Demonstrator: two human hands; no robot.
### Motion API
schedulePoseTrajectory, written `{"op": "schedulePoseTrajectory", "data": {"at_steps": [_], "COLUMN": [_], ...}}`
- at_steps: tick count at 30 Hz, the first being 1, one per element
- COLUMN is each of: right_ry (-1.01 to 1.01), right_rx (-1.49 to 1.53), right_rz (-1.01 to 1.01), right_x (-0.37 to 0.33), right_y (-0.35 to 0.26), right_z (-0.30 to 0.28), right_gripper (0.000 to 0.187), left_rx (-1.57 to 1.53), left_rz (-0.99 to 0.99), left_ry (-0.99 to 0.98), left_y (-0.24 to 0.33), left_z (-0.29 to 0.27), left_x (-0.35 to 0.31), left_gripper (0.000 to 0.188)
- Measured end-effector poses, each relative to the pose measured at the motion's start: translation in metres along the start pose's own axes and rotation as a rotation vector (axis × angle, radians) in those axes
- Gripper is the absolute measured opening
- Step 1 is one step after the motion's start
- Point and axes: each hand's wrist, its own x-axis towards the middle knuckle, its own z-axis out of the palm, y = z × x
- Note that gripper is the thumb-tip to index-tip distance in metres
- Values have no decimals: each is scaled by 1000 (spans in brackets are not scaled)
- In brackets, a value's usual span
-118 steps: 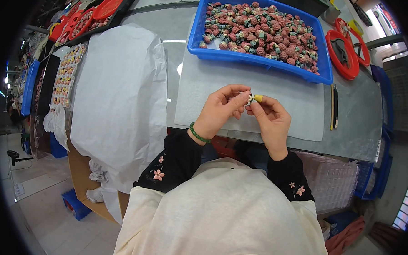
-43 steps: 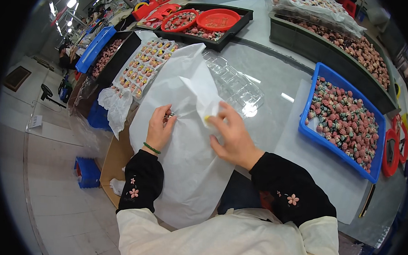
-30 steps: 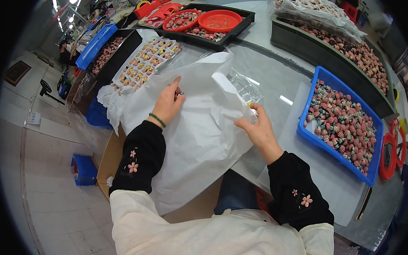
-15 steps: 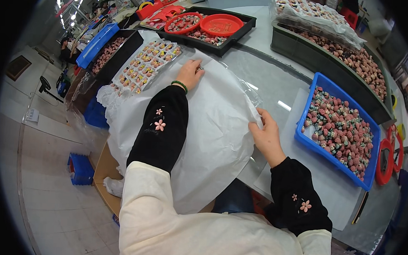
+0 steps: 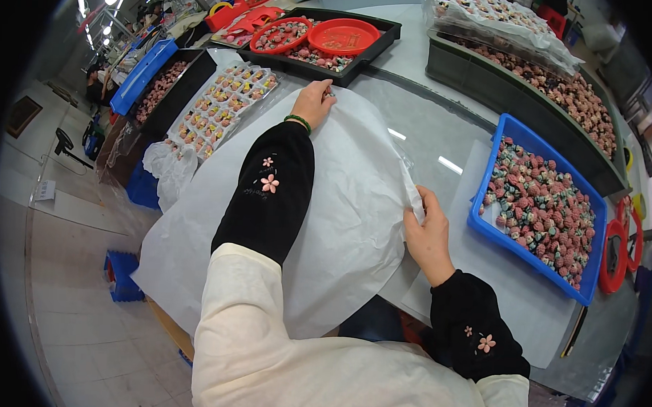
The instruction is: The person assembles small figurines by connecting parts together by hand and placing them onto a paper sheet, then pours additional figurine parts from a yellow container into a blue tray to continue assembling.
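Observation:
A large sheet of thin white paper (image 5: 356, 176) spreads in front of me, over the table's near edge. My left hand (image 5: 313, 105) pinches its far edge, with the fingertips partly hidden. At the sheet's right edge, my right hand (image 5: 428, 237) grips a fold between thumb and fingers. Left of my left hand lies a white compartment tray (image 5: 225, 104) holding small pink and yellow pieces. Crumpled white paper (image 5: 171, 171) hangs at that tray's near end.
To the right stands a blue tray (image 5: 478, 217) full of pink and teal berry-shaped pieces. Behind it is a long dark green bin (image 5: 491, 83) of similar pieces. A black tray (image 5: 372, 56) with red round trays (image 5: 344, 35) sits at the far side. A blue crate (image 5: 122, 285) stands on the floor.
My left hand has moved slightly right and away, carrying the sheet's far edge. The sheet's left part has come off the crumpled paper and spread down to the left. My right hand keeps its grip.

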Motion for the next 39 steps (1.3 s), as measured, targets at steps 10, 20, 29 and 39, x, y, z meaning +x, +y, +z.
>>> {"op": "schedulePoseTrajectory", "data": {"at_steps": [10,20,29,39], "right_ry": [49,100,67,237], "right_rx": [14,8,12,-262], "right_rz": [-24,-77,20,-156], "right_x": [-2,-9,-2,-4], "right_y": [9,12,13,6], "right_z": [6,11,8,-19], "right_gripper": [32,31,37,47], "left_rx": [126,71,282,436], "left_rz": [-51,-57,-292,-415], "left_ry": [38,0,-252,-381], "left_y": [4,2,12,30], "left_z": [-2,3,10,-5], "left_x": [-6,3,-11,-51], "left_gripper": [37,38,58,73]}}
